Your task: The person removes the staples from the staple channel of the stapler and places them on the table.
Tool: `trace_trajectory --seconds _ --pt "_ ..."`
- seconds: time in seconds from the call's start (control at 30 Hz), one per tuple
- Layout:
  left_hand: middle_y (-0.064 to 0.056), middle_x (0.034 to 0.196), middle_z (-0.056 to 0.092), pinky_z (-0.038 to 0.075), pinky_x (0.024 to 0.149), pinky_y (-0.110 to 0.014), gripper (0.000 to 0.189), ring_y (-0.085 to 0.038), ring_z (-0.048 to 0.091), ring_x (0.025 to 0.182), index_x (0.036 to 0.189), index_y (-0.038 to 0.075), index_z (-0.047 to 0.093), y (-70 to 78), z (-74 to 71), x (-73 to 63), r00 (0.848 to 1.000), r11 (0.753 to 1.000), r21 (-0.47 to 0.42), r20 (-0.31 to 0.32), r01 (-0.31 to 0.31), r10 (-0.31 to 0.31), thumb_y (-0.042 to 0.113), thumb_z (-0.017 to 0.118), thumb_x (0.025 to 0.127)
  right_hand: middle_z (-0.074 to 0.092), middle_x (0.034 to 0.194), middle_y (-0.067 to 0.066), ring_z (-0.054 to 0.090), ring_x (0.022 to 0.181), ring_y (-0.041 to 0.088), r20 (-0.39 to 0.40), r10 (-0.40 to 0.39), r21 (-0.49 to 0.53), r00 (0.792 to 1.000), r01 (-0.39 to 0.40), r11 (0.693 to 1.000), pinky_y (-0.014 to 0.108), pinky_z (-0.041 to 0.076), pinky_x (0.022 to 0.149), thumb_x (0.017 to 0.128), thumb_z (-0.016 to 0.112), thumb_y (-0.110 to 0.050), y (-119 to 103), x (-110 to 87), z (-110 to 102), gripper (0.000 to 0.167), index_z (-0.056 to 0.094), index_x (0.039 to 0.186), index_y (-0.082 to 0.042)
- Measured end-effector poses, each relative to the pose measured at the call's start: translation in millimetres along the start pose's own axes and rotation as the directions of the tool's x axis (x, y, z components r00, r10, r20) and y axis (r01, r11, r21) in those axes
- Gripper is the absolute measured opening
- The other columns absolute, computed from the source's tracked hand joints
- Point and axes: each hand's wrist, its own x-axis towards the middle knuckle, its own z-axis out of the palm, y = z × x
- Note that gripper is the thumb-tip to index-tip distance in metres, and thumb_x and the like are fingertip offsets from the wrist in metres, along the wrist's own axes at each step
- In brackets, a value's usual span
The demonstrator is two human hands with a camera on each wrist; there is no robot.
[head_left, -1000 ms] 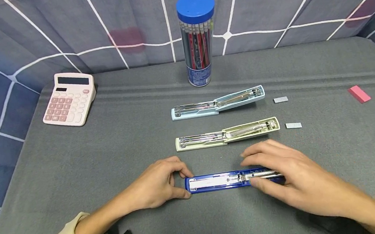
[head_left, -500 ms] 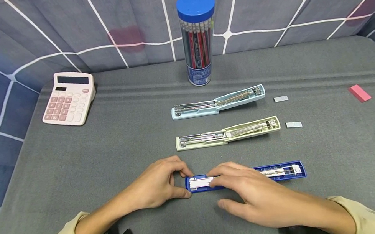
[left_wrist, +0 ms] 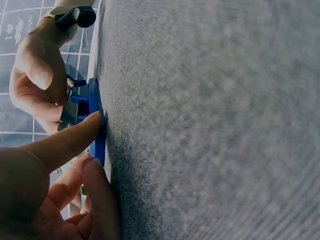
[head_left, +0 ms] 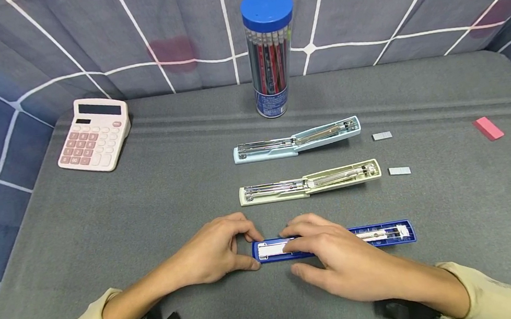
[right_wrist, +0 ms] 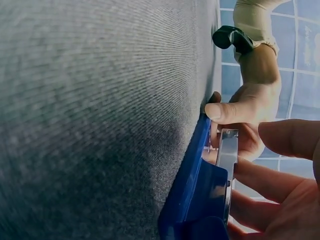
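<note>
A blue stapler (head_left: pixel 382 233) lies opened out flat on the grey cloth, its metal staple magazine (right_wrist: pixel 228 150) facing up. My left hand (head_left: pixel 216 251) pinches its left end, thumb on the near edge and forefinger on the far one. Over the stapler's middle is my right hand (head_left: pixel 343 262); its fingertips touch the magazine while the thumb stays apart, as the right wrist view shows. That hand hides the hinge area from the head camera. Behind lie a pale green stapler (head_left: pixel 273 191) and a light blue stapler (head_left: pixel 266 150), both opened out.
Two small staple strips (head_left: pixel 400 171) lie right of the rear staplers. A pink eraser (head_left: pixel 488 128) is farther right. At the back stands a blue-lidded tube of pencils (head_left: pixel 270 63), and a pink calculator (head_left: pixel 94 136) sits at the left.
My right hand has moved left from the blue stapler's right end to its middle, uncovering the right end. My left hand has kept its place.
</note>
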Motion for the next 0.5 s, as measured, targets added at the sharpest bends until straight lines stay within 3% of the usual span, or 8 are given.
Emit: trace_trajectory --seconds 0.3,0.5 --pt "0.01 0.089 0.057 0.045 0.052 -0.023 0.028 -0.002 0.05 0.059 0.095 0.02 0.072 -0.4 0.4 0.0 1.0 1.0 0.006 0.011 0.006 -0.006 0.017 0.089 0.073 0.056 0.138 0.001 0.034 0.14 0.023 0.012 0.064 0.031 0.998 -0.064 0.997 0.054 0.033 0.108 0.093 0.068 -0.023 -2.0 3.1 -0.1 0.017 0.074 0.107 -0.016" --pt "0.01 0.089 0.057 0.045 0.052 -0.024 0.028 -0.002 0.05 0.059 0.095 0.02 0.072 -0.2 0.0 -0.3 1.0 1.0 0.013 0.012 0.008 -0.008 0.018 0.089 0.073 0.056 0.138 -0.001 0.036 0.138 0.019 -0.011 0.074 0.106 0.997 -0.073 0.992 0.05 0.036 0.106 0.093 0.068 -0.021 -1.9 3.7 -0.5 0.013 0.073 0.104 -0.018"
